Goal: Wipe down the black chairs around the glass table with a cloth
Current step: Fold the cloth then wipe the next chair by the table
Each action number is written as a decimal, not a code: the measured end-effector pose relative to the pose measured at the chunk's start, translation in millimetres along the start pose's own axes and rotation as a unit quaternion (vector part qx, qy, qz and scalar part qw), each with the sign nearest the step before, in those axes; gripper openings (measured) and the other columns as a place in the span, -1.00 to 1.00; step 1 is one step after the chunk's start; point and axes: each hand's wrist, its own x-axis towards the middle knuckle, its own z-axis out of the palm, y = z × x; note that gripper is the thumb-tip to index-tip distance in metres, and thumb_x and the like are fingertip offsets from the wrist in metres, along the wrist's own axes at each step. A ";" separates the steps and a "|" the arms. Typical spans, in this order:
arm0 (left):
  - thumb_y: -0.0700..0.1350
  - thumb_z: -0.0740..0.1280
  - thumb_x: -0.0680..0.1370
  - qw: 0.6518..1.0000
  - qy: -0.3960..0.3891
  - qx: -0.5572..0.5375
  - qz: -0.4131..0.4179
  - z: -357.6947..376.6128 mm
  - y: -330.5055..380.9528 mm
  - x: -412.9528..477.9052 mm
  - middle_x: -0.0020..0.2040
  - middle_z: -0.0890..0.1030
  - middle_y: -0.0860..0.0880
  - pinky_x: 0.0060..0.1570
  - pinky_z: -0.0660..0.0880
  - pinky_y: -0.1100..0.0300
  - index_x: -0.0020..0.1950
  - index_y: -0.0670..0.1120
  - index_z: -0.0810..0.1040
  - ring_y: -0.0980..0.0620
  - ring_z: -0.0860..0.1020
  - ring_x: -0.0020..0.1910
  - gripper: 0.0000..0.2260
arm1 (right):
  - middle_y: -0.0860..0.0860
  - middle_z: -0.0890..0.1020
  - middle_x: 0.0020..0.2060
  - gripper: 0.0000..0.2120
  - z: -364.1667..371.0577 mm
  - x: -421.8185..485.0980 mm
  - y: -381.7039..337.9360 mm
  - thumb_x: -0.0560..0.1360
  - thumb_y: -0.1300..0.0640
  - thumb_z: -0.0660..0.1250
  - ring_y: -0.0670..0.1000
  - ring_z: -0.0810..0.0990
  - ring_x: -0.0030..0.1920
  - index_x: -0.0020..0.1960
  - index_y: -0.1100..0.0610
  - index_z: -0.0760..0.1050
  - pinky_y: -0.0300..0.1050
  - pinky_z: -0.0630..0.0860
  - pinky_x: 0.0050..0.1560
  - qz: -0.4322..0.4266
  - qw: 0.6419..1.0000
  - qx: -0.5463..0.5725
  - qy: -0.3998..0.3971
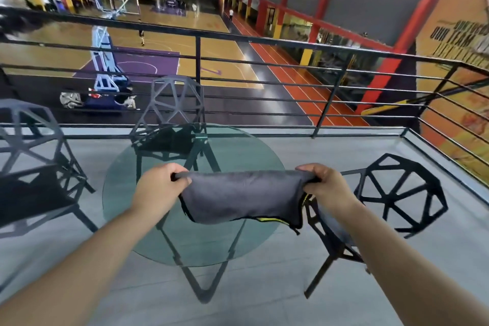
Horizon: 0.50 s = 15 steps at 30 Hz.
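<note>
A dark grey cloth with a yellow-trimmed edge hangs stretched above the round glass table. My left hand grips its left end and my right hand grips its right end. Three black open-frame chairs stand around the table: one at the left, one at the far side, and one at the right, partly behind my right forearm.
A black metal railing runs behind the table and along the right edge of the grey balcony floor. Beyond and below it lies a basketball court with hoops and a few distant people.
</note>
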 end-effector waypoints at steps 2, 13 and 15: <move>-0.07 0.34 0.51 0.999 0.002 0.031 0.022 -3.9 -5.2 8.6 -0.05 0.53 -0.02 -0.16 0.32 0.18 -0.03 -0.05 0.61 -0.06 0.51 -0.04 -0.89 | 0.05 0.63 -0.03 -0.51 -3.0 8.4 -3.2 0.31 0.55 0.20 0.00 0.57 0.02 0.10 0.16 0.58 -0.32 0.46 -0.01 -0.002 0.997 -0.069 -0.032; -0.01 0.35 0.52 0.925 -0.010 -0.360 -0.125 -18.9 2.1 26.0 -0.22 0.57 -0.08 -0.16 0.35 0.12 -0.22 -0.12 0.55 -0.03 0.48 -0.23 -0.80 | 0.10 0.54 -0.32 -0.86 -4.2 22.7 -33.9 0.45 0.38 0.28 0.07 0.56 -0.26 -0.18 0.17 0.50 -0.05 0.58 -0.15 0.121 0.980 0.098 -0.120; 0.00 0.35 0.51 0.935 0.002 -0.329 -0.130 -8.3 7.3 21.8 -0.27 0.58 -0.03 -0.24 0.36 0.17 -0.20 -0.10 0.56 0.00 0.48 -0.29 -0.82 | 0.09 0.47 -0.40 -0.88 17.5 20.5 -38.2 0.44 0.34 0.28 0.05 0.50 -0.38 -0.21 0.17 0.48 -0.07 0.57 -0.29 0.119 0.986 0.082 -0.078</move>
